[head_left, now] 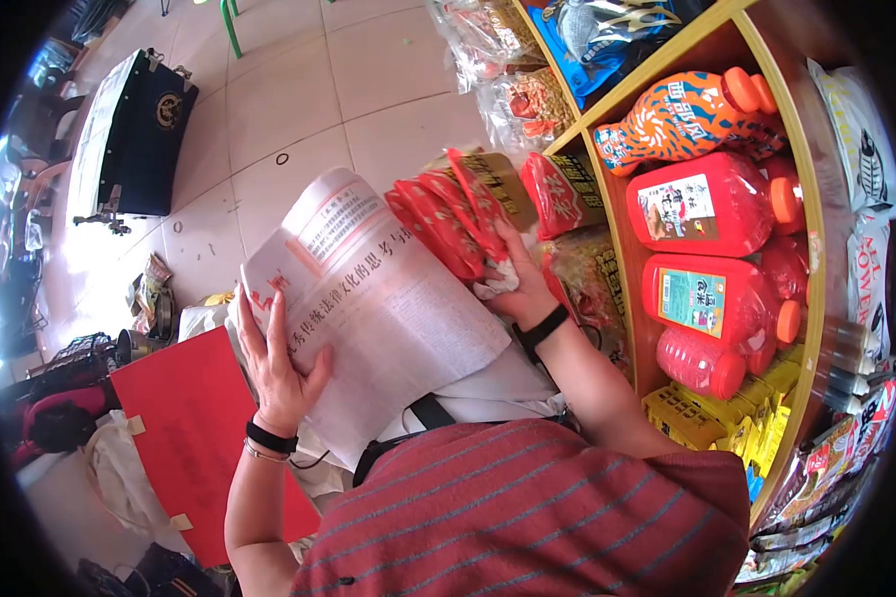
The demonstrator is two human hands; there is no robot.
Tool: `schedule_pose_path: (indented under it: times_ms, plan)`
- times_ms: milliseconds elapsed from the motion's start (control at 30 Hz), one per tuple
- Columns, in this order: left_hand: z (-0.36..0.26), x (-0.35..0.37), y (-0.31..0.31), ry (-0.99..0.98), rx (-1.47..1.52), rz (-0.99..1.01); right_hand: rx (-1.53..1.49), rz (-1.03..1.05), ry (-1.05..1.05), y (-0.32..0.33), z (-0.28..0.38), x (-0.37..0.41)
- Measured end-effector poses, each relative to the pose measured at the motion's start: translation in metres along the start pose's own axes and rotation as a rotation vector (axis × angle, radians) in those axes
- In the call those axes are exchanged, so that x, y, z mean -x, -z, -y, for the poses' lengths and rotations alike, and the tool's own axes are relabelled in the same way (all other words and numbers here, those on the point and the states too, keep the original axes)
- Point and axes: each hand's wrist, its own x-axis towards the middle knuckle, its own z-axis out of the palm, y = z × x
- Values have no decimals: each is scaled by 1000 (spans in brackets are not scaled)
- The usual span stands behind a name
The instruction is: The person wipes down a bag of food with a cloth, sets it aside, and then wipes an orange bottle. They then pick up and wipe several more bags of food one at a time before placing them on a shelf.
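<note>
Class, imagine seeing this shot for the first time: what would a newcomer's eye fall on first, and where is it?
Probably the large newspaper in the middle, its bold Chinese headline slanting across the page and the left hand spread on it. Next, vivid red jugs and an orange patterned bottle stand out in the wooden shelf at right.

A newspaper (398, 298) lies beneath the left hand (277, 360), with packets (448, 214) in the right hand (520, 284) just right of it, a shelf (813, 234) holding jugs (707, 204) and a bottle (667, 114) farther right, and a panel (184, 418) reaching left from behind the left forearm.
</note>
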Motion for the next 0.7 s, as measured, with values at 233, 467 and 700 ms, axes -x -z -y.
schedule_pose_path:
  times_ms: [233,467,700]
  plan:
    - [2,10,2,45,-9,1,204,-73,27,-34,-1,-109]
    - [3,8,0,70,-1,23,393,-84,-152,67,15,-242]
    - [1,6,-3,79,7,9,594,-318,27,58,17,-142]
